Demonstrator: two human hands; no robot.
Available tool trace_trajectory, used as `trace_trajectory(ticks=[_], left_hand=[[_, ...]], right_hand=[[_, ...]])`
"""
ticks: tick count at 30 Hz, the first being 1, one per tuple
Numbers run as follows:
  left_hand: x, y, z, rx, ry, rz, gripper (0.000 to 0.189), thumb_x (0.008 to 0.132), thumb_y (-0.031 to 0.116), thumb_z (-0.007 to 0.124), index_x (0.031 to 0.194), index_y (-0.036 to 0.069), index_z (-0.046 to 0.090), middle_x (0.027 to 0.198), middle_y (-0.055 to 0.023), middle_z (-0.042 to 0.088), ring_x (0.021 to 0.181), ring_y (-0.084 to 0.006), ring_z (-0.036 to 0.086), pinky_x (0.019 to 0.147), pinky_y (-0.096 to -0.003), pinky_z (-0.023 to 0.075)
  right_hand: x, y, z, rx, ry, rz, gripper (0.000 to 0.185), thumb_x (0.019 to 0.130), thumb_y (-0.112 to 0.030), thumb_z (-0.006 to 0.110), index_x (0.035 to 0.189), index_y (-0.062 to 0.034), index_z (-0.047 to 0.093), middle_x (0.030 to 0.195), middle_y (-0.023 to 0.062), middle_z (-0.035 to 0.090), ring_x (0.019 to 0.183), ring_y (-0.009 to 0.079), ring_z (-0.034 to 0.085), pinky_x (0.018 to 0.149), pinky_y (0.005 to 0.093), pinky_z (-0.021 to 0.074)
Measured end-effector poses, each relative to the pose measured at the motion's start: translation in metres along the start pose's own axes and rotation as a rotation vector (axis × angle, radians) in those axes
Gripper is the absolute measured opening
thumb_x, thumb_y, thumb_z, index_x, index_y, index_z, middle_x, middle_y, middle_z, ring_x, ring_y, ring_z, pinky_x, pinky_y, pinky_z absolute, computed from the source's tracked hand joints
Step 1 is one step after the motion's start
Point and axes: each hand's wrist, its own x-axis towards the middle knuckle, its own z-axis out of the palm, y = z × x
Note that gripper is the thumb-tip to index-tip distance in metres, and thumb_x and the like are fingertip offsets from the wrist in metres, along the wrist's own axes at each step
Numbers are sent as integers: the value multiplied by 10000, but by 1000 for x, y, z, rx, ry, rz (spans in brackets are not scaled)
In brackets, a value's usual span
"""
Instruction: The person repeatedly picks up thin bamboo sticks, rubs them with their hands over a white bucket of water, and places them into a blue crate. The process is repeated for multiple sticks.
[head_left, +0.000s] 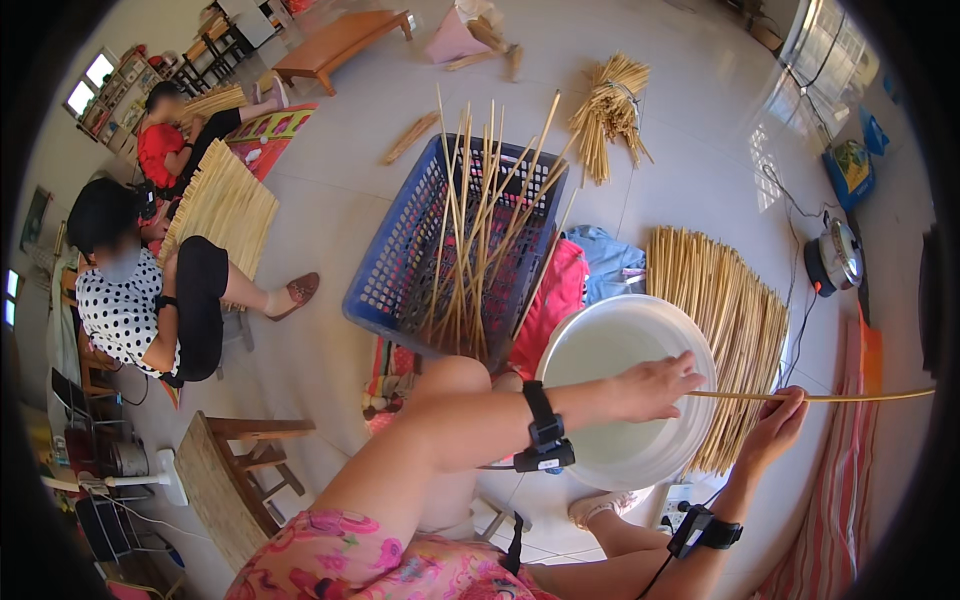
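A long, thin tan plant stalk (847, 397) runs nearly level across the right of the view. My right hand (780, 427) grips it between thumb and fingers. Over the white plastic bucket (551, 337), which holds cloudy water (600, 352), my left hand (652, 390) has its fingers spread. The stalk's left end meets the fingers of that hand; its palm side is hidden, so a hold on the stalk cannot be made out. A mat-like layer of stalks (720, 315) lies on the floor beside the bucket, partly beneath the held stalk.
A blue plastic crate (390, 247) holds several upright stalks (465, 225). A tied stalk bundle (607, 112) lies beyond. Pink cloth (551, 292) lies between crate and bucket. An electric kettle (838, 251) and cords are right. Two people (127, 300) sit left, near a wooden bench (225, 480).
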Motion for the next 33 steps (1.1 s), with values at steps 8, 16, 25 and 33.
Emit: trace_trajectory(ticks=[8, 16, 25, 33], left_hand=[[18, 4, -3, -113, -70, -117, 126, 892, 141, 587, 877, 20, 556, 886, -147, 525, 791, -343, 594, 685, -459, 487], [34, -19, -79, -421, 52, -393, 177, 987, 174, 506, 1032, 22, 585, 855, -62, 599, 728, -132, 568, 635, -289, 470], [11, -73, -241, -115, 302, -614, 223, 1003, 166, 463, 1082, 18, 610, 826, -29, 598, 671, -84, 568, 612, -218, 507], [-149, -192, -263, 365, 204, -961, 273, 944, 243, 527, 861, -7, 601, 621, -127, 617, 545, -238, 629, 553, -361, 491]], right_hand=[[-2, -32, 23, 159, -65, 17, 335, 1042, -336, 356, 983, -55, 528, 659, -6, 478, 505, 35, 385, 444, 177, 280], [4, -18, 20, 134, -82, 77, 274, 1039, -254, 384, 1071, -38, 550, 661, -3, 513, 521, 45, 414, 459, 189, 328], [5, -15, 5, 91, -121, 73, 238, 1031, -209, 409, 1029, -22, 557, 661, 2, 523, 523, 41, 410, 487, 197, 343], [2, -20, 5, 89, -126, 109, 241, 1025, -202, 427, 998, -18, 580, 679, 9, 553, 537, 45, 444, 494, 201, 367]])
